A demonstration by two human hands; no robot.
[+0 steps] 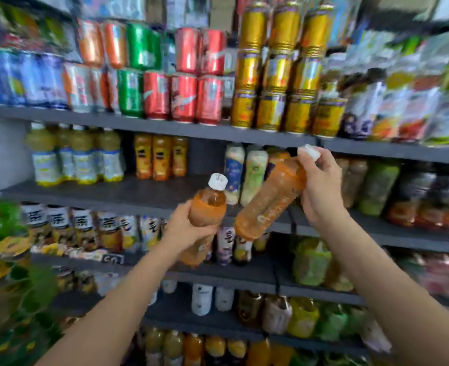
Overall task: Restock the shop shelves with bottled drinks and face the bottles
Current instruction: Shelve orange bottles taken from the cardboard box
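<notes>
Two orange drink bottles were held up before the shelves, one in each hand. Most of the frame was smeared by motion blur, so labels on the stock could not be read, and the shelf edges ran off both sides of the view. The left hand (185, 228) wrapped its fingers round the middle of the left bottle (205, 215), which stood nearly upright with its white cap on top; its lower end was partly hidden behind the hand. The right hand (321, 186) gripped the right bottle (268, 199) near the neck, fingers curled over the white cap, so the cap showed only in part. That bottle slanted, base down and to the left, close beside the other bottle but whether touching could not be told. Both hung in front of the second shelf (144, 191), near a bare stretch of it. On that shelf stood three small orange bottles (161, 157) and about four yellow-labelled bottles (75, 154). Above, the gold cans (278, 67) were stacked three high; their full count was unclear.
</notes>
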